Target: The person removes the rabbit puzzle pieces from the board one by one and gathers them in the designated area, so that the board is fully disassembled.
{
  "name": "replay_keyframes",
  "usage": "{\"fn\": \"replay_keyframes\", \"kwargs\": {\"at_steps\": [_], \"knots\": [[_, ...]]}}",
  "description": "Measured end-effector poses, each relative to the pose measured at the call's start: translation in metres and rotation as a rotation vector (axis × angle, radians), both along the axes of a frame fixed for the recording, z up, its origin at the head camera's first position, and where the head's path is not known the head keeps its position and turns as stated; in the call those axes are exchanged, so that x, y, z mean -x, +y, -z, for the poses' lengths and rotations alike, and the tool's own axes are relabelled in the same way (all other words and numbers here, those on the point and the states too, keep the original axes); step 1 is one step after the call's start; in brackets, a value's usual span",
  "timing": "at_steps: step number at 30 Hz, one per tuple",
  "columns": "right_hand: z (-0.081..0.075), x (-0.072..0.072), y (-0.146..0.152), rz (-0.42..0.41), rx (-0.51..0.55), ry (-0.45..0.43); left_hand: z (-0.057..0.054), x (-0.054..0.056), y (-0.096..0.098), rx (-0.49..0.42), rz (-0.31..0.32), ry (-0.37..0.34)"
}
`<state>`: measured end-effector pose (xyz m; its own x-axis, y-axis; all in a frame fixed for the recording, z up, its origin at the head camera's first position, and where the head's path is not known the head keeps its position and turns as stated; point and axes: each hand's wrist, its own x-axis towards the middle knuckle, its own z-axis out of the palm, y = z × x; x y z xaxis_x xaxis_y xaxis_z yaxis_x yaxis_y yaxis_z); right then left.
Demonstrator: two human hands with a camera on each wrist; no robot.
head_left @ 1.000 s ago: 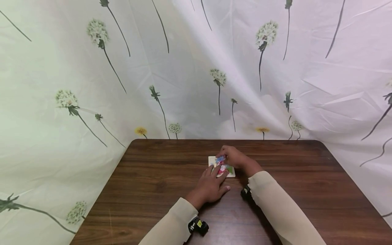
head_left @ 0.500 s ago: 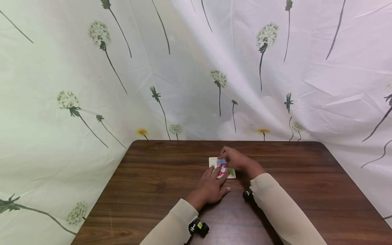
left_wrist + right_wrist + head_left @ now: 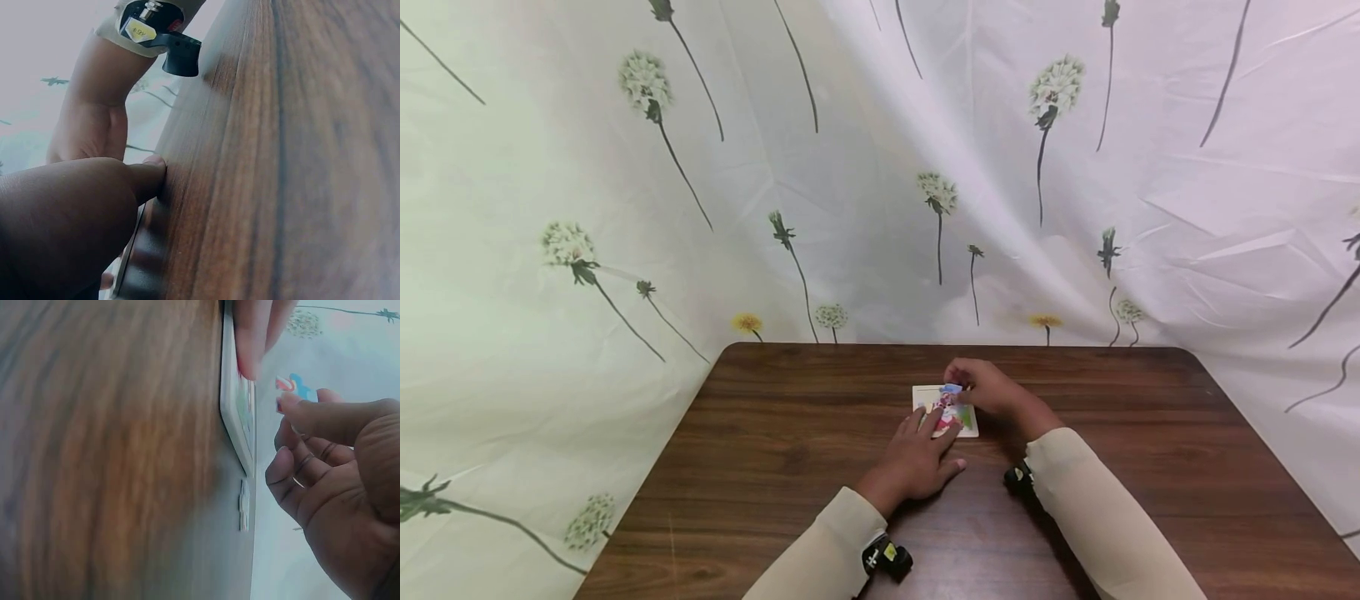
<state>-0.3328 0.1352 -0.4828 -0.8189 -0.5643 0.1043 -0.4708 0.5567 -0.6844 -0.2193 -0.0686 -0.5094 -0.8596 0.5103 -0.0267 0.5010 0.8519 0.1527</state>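
Observation:
A small picture puzzle board [image 3: 919, 395] with a pale frame lies flat on the wooden table. My left hand [image 3: 913, 458] rests across its near left part, fingers spread and fairly straight. Above the far edge of the board, my right hand [image 3: 988, 390] pinches a puzzle piece [image 3: 304, 389] between thumb and fingers. That piece, blue with some red and white, is held clear of the board in the right wrist view. The left wrist view shows mostly the left thumb [image 3: 147, 177] beside the tabletop; the board's picture is largely hidden there.
Beyond the board, what look like loose flat pieces [image 3: 244, 506] lie on the table in the right wrist view. The dark wooden table [image 3: 775, 450] ends against a flower-printed cloth [image 3: 865, 250]. Each wrist wears a black camera strap [image 3: 886, 557].
My right hand has shifted a little to the right, and the blue puzzle piece has moved right with it. The left hand stays where it was on the board.

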Motion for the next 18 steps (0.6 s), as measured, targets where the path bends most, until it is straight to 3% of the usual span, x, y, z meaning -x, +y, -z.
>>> {"fn": "replay_keyframes", "kwargs": {"at_steps": [18], "knots": [[-0.002, -0.008, 0.043, 0.042, 0.051, -0.064, 0.003, 0.002, 0.000, -0.035, -0.012, -0.030]]}}
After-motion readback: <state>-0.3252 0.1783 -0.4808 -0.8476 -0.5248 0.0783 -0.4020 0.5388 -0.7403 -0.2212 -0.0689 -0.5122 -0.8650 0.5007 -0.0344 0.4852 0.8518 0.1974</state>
